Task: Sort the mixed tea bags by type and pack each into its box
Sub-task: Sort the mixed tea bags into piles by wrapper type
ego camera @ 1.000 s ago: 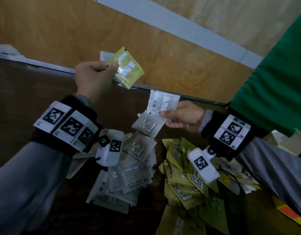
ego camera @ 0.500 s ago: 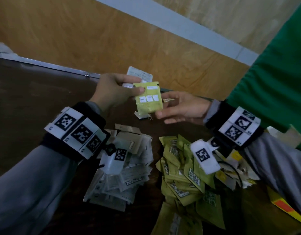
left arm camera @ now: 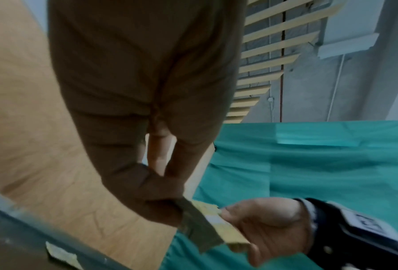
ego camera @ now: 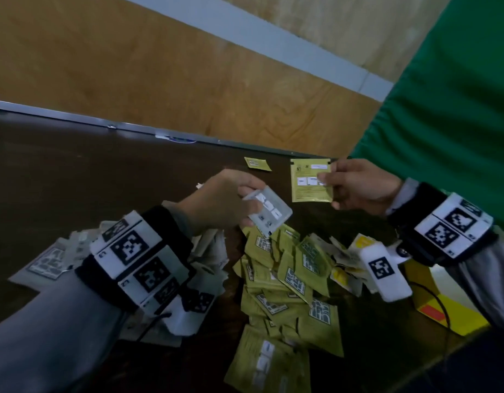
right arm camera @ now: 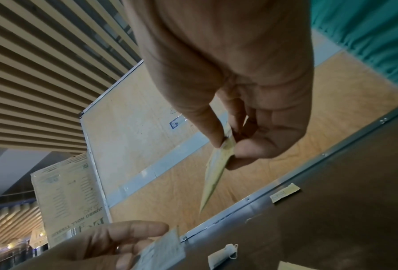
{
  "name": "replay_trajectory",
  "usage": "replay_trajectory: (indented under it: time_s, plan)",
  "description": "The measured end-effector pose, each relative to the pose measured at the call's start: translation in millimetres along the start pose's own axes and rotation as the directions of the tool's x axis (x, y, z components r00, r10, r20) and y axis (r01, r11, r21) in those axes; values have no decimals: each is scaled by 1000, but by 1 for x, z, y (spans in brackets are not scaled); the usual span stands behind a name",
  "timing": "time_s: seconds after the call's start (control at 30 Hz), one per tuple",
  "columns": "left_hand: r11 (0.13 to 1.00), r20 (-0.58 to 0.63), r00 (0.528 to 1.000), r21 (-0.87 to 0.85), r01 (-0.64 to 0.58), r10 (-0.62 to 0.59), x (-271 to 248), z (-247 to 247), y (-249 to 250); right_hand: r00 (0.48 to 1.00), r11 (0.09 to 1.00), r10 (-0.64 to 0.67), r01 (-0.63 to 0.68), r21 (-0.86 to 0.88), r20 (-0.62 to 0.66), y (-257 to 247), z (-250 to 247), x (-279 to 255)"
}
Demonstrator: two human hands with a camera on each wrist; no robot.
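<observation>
My left hand (ego camera: pixel 246 205) pinches a white-grey tea sachet (ego camera: pixel 269 211) above the piles; the same sachet (left arm camera: pixel 200 228) shows in the left wrist view. My right hand (ego camera: pixel 327 180) pinches a yellow-green sachet (ego camera: pixel 309 180) by its right edge, held upright over the table. The right wrist view shows that green sachet (right arm camera: pixel 216 173) edge-on between thumb and fingers. A white-grey sachet pile (ego camera: pixel 52 259) lies under my left forearm. A yellow-green pile (ego camera: pixel 287 276) lies in the middle.
A small mixed heap of white and yellow sachets (ego camera: pixel 347 256) lies under my right wrist, beside a yellow box (ego camera: pixel 443 310). One green sachet (ego camera: pixel 257 163) lies alone near the dark table's far edge (ego camera: pixel 74 117). A green cloth (ego camera: pixel 443 123) hangs at right.
The yellow-green sachet passed from my left hand to my right hand. The hands then drew apart, and my left hand came down holding only the white-grey sachet.
</observation>
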State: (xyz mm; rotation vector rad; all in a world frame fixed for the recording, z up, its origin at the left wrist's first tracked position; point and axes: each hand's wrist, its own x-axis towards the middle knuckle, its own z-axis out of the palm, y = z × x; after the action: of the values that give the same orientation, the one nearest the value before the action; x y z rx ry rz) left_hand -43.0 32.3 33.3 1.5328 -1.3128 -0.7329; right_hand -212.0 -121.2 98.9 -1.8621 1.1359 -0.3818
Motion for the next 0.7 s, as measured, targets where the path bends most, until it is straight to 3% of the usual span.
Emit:
replay_trajectory:
  time_s: [0.13, 0.2, 0.33, 0.4, 0.47, 0.57, 0.7]
  plan:
    - [958, -40, 999, 285, 8, 4, 0, -16, -1, 999, 999, 33, -33, -20, -10, 16, -15, -5]
    - [923, -34, 996, 376, 87, -80, -3, -31, -3, 999, 999, 35, -35, -28, 6, 22, -16, -8]
    - [721, -62, 967, 656, 225, -245, -6, -49, -8, 994, 999, 37, -36, -11, 104, 31, -13, -11]
    - [739, -113, 969, 630, 241, -221, -4, -53, -10, 990, 999, 45, -48, 20, 134, 36, -7, -11]
    - [837, -189, 971, 501, 223, -146, -2, -57, -11, 984, 999, 45, -46, -1, 170, 39, 2, -10]
    - [935, -318, 947, 315, 161, -56, -4, -71, -9, 974, 976, 61, -13, -216, 217, 35, 16, 0]
    - [984, -448, 892, 127, 128, -58, -9, -93, -8, 993, 911, 42, 8, -412, 113, 18, 29, 48]
